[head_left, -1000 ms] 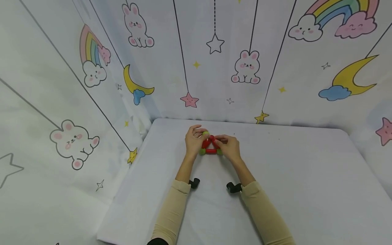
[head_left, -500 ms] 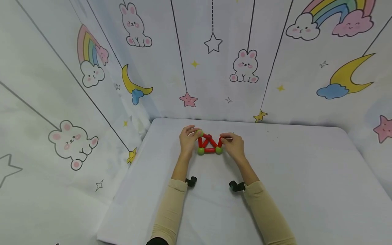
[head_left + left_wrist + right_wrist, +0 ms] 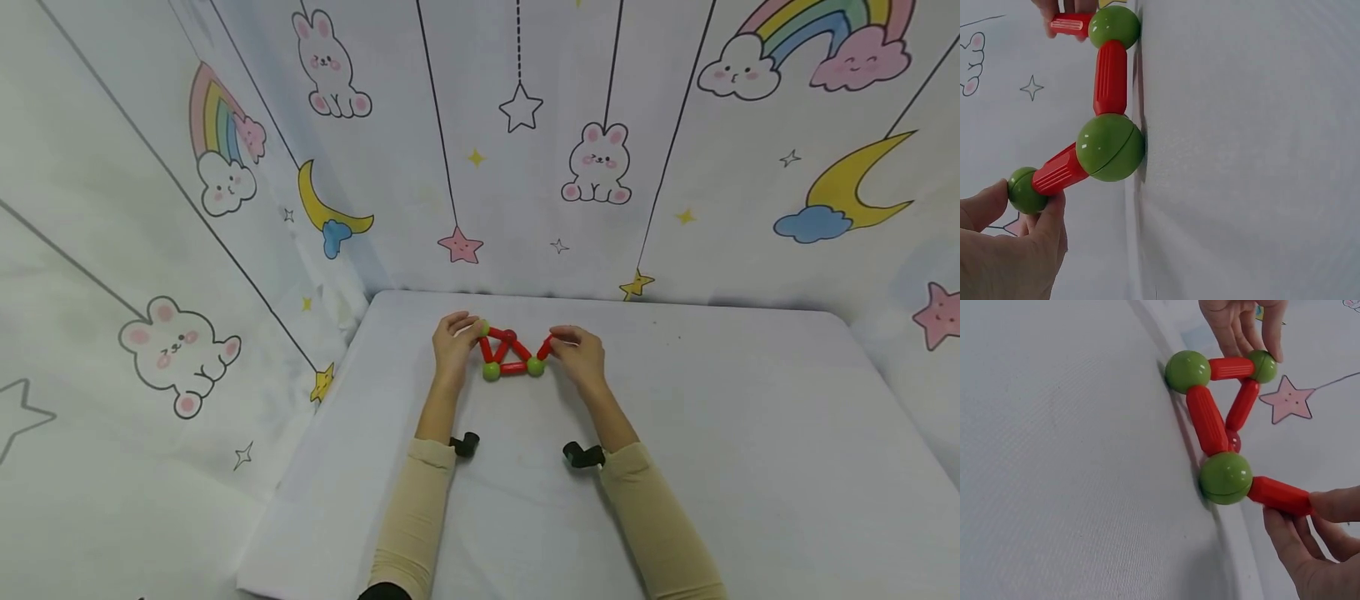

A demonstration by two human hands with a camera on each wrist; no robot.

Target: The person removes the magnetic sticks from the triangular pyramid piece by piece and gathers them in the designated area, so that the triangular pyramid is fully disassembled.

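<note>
A frame of red rods and balls, which look like magnetic building pieces, stands on the white table. Two green balls [image 3: 491, 372] rest on the tabletop with a red rod [image 3: 513, 368] between them, and a red ball [image 3: 509, 336] sits behind, joined by more rods. My left hand [image 3: 452, 350] pinches a raised green ball [image 3: 1027, 190] between thumb and fingers, at the end of a slanted rod. On the other side, my right hand [image 3: 582, 357] pinches the free end of a red rod [image 3: 1282, 495], whose inner end touches the right green ball [image 3: 1226, 478].
The white table [image 3: 712, 433] extends to the right and towards me. A printed cloth wall [image 3: 540, 217] stands close behind its far edge. Black camera mounts [image 3: 582, 456] protrude inward from both wrists.
My hands have moved apart. The left one has drawn its green ball leftward; the right one has swung its rod outward to the right, so the frame's parts now show more openly.
</note>
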